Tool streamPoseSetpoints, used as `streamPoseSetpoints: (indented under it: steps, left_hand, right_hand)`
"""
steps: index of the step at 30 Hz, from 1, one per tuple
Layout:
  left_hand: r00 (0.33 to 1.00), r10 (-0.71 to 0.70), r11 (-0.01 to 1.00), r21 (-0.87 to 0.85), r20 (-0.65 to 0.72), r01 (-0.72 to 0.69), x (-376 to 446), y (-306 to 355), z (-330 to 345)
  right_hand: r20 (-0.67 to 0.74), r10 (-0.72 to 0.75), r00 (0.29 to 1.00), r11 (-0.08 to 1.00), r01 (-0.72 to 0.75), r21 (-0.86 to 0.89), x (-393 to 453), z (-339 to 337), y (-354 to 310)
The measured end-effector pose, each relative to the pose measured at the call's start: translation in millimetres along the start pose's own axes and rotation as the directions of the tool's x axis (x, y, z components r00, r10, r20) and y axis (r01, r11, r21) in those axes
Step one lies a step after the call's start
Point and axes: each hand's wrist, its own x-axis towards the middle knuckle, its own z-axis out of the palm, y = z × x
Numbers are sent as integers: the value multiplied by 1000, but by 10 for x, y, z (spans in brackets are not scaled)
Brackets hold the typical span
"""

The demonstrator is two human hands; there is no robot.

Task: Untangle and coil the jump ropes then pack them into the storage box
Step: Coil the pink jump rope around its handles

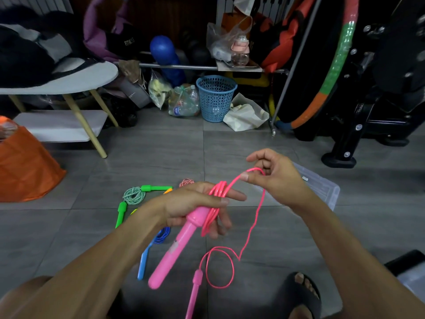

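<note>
- Your left hand [195,203] grips one pink handle [177,245] in the palm, with several turns of pink cord [253,224] wound over its extended fingers [234,196].
- Your right hand [273,176] pinches the cord between thumb and forefinger, just above and to the right of the left hand, feeding the next turn.
- The free cord drops from the right hand into a loose loop [219,268] near the floor [161,153] and ends at the second pink handle [195,288], which hangs near your sandalled foot [301,293].
- Risk: that loose loop crosses itself. Pull it up fast and it will likely cinch into a knot before reaching the coil.
- Risk: the wound turns sit near the fingertips. Spread or tilt those fingers and the turns could slide off and spring apart.
- Risk: the dangling handle may swing and catch your foot or the cord. Draw slack slowly.
- The clear storage box [322,187] lies on the floor behind your right wrist, mostly hidden by it; I cannot tell its contents.
- The green rope [133,195] lies coiled on the floor to the left, and the blue rope [161,234] lies under your left forearm. Sweeping slack could drag into them and re-tangle.
</note>
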Motion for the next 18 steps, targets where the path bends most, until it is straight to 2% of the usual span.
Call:
streamPoseSetpoints:
  steps: [3,6,8,11,12,14,18]
  left_hand:
    - [988,72,989,-137,134,-54,-71,42,-3]
    - [982,169,954,-265,90,-140,-97,39,-7]
    - [977,215,923,-328,5,-201,-101,45,-19]
    - [963,241,889,-371,-123,-269,-100,47,-55]
    - [957,245,874,-393,-154,-287,-93,48,-61]
    - [942,247,824,-462,-229,-328,-71,71,-33]
    - [841,283,655,-548,-461,-521,-45,162,-66]
  right_hand:
    - [109,57,992,968,-82,239,43,-126,-4]
    - [92,122,988,935,-146,324,116,-195,69]
    - [21,192,981,952,-191,238,160,-174,162]
    - [-217,213,953,970,-233,-71,201,-45,305]
    - [-250,211,945,955,-254,-156,203,24,327]
    - [-209,262,942,924,-308,-227,193,163,359]
    - [67,369,927,922,-356,-150,146,267,464]
